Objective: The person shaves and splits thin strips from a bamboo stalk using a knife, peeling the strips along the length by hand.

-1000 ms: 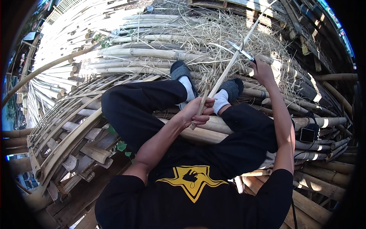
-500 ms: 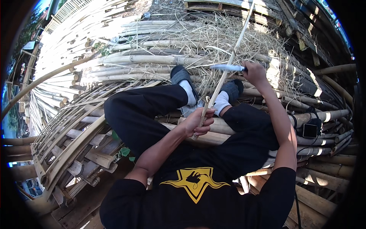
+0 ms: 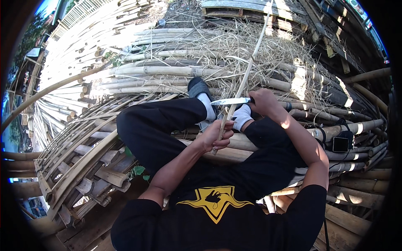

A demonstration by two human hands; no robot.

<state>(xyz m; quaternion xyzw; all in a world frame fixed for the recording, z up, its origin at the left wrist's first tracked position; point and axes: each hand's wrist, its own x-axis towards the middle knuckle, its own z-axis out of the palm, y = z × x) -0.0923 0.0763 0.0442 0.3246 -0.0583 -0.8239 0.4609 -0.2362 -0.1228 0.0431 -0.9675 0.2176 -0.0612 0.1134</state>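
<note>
My left hand (image 3: 216,136) is closed round the near end of a long, thin bamboo strip (image 3: 245,75), which slants up and away to the far right. In my right hand (image 3: 264,102) is the dark handle of a knife (image 3: 229,101), gripped with the fingers wrapped round it. The knife's pale blade points left and lies across the strip, a little beyond my left hand. Whether its edge bites into the strip I cannot tell. My bent legs and slippered feet (image 3: 200,88) are on either side of the strip.
Bamboo poles (image 3: 167,71) lie side by side in front of me, strewn with pale shavings (image 3: 268,50). Split bamboo slats (image 3: 83,146) are at my left. A small black device with a screen (image 3: 340,144) hangs by the poles at right. A wooden pallet (image 3: 251,10) stands at the back.
My right hand has drawn the knife toward me along the strip, down and slightly left. My left hand keeps its hold in nearly the same place.
</note>
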